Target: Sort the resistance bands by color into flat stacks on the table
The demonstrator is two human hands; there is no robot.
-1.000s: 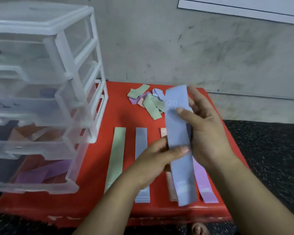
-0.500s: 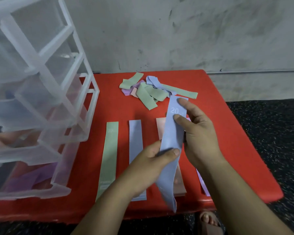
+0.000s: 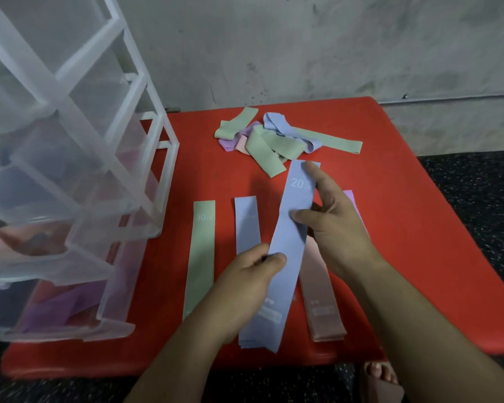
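Both hands hold a blue band (image 3: 288, 245) marked 20, slanted just above the red table (image 3: 405, 228). My left hand (image 3: 245, 283) pinches its left edge near the middle. My right hand (image 3: 335, 225) grips its upper half with thumb and fingers. Flat on the table lie a green band (image 3: 200, 254), a blue band (image 3: 246, 225) partly under the held one, a pink band (image 3: 317, 289) and a purple band (image 3: 351, 199) mostly hidden by my right hand. A loose pile of mixed bands (image 3: 268, 141) sits at the far side.
A clear plastic drawer unit (image 3: 70, 170) stands on the table's left side, with purple and pink bands in its lower drawers. A grey wall runs behind the table. Dark speckled floor lies to the right, and a sandalled foot (image 3: 380, 376) shows below the front edge.
The held blue band has come down and leftward, from upright in the air to slanted low over the flat blue band. Both hands moved down with it.
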